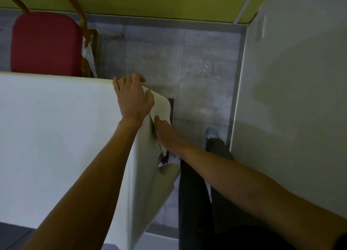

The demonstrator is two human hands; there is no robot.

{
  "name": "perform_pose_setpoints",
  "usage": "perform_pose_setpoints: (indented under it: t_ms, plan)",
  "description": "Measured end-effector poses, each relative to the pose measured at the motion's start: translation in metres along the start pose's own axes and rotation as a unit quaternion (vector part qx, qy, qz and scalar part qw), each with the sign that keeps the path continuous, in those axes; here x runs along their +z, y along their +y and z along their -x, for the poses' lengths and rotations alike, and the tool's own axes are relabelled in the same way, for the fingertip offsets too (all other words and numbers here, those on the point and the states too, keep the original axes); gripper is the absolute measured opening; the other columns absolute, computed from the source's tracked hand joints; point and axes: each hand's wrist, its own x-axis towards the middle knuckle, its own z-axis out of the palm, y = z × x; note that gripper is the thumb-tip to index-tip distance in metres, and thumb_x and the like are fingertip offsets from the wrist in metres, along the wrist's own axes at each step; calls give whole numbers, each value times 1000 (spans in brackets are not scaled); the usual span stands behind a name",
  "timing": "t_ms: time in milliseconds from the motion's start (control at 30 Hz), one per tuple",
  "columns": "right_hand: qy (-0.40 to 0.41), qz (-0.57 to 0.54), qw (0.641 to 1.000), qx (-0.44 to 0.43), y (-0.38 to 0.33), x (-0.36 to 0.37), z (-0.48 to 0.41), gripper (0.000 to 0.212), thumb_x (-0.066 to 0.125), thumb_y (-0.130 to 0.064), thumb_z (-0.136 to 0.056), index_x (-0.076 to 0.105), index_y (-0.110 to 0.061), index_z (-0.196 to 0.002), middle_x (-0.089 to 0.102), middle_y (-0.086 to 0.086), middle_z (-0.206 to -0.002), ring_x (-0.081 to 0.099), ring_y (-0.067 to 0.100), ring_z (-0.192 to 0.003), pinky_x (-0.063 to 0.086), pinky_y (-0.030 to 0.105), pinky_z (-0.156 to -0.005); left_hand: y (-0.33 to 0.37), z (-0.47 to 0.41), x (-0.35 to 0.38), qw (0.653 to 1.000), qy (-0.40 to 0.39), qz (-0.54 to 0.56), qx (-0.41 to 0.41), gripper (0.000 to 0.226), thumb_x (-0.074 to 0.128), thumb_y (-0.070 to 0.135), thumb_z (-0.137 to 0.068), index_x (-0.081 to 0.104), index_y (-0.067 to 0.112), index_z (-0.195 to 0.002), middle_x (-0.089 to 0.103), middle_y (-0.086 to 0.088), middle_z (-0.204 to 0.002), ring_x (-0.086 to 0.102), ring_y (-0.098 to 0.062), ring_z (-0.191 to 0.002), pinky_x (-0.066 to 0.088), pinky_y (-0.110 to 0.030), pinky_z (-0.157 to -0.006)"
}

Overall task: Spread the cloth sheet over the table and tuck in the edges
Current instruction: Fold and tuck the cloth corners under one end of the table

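Tucking begun at the table's [171, 109] far right corner.
Head view: cloth sheet [56, 127] lies spread flat over the top; left hand [133, 97] curls spread fingers over the corner, gripping cloth; right hand [163, 132] reaches under the loose right-edge drape, fingers hidden; that edge looks untucked.

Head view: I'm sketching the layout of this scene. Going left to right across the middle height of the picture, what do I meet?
cloth sheet → left hand → right hand → shoe → white wall
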Motion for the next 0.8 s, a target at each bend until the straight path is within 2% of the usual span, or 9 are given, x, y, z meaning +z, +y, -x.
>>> perform_pose_setpoints:
  t_ms: [100, 167, 233, 333, 400, 467, 533, 633, 800]
  plan:
    - [-36, -50, 998, 30, -9, 0, 0, 59, 43, -18, -103, 17, -8, -155, 48, 24, -140, 53, 40, -123, 47, 52, -103, 3, 2, 0, 999, -21, -45, 3, 46, 69, 23, -85, 52, 15, -126, 54, -11, -136, 39, -34, -137, 9, -52, -123]
    - [-60, -18, 995, 81, -8, -18, 3, 57, 49, -18, -100, 28, -8, -152, 47, 19, -144, 52, 38, -127, 47, 49, -104, 4, 5, -1, 995, -39, -91, -11, 61, 65, 27, -90, 38, 14, -143, 34, -14, -155, 17, -39, -148, 2, -53, -121]
    - [56, -43, 991, 111, -12, -42, 8, 37, 47, -15, -101, 52, -5, -136, 56, 17, -135, 56, 37, -122, 50, 44, -100, 5, 8, -2, 993, -53, -99, -24, 71, 61, 25, -94, 22, 11, -153, 15, -15, -163, 2, -40, -150, 1, -53, -122]
    - [247, -259, 930, 81, -38, -71, -5, 44, 39, -25, -107, 45, -3, -144, 50, 17, -146, 48, 33, -133, 39, 40, -109, 5, 9, -1, 996, -60, -68, -20, 77, 59, 26, -95, 14, 9, -155, 9, -15, -164, -3, -38, -150, 4, -51, -123]
    - [218, -397, 890, 51, -58, -71, -32, 66, 34, -48, -105, 23, -8, -156, 27, 12, -162, 26, 26, -149, 21, 41, -123, 4, 8, -1, 997, -52, -48, -18, 77, 56, 39, -96, 16, 10, -155, 11, -15, -164, -3, -38, -151, 2, -50, -123]
    - [174, -431, 884, 43, -55, -45, -75, 89, 26, -73, -90, 17, -17, -158, 19, 11, -165, 19, 27, -152, 17, 49, -124, 3, 8, 1, 998, -39, -37, -19, 75, 51, 48, -97, 19, 12, -154, 14, -14, -163, -1, -37, -151, 3, -51, -123]
    - [160, -447, 879, 44, -26, 1, -132, 100, 25, -82, -78, 24, -19, -154, 29, 15, -160, 29, 34, -147, 25, 55, -119, 3, 9, 2, 998, -37, -44, -18, 76, 50, 50, -96, 19, 13, -155, 14, -13, -163, 0, -37, -151, 3, -51, -123]
    - [142, -541, 823, 104, 5, 44, -156, 124, 24, -104, -59, 31, -24, -153, 43, 9, -153, 45, 31, -136, 35, 56, -114, -1, 7, 4, 998, -42, -51, -9, 80, 59, 40, -93, 18, 12, -155, 13, -14, -163, -1, -38, -151, 1, -50, -123]
    - [119, -563, 797, 184, 25, 80, -131, 135, 23, -107, -50, 23, -25, -157, 41, 9, -155, 45, 30, -135, 34, 53, -116, -6, 4, 11, 999, -33, -37, -12, 72, 63, 23, -93, 22, 15, -153, 17, -11, -163, 1, -36, -151, 1, -49, -123]
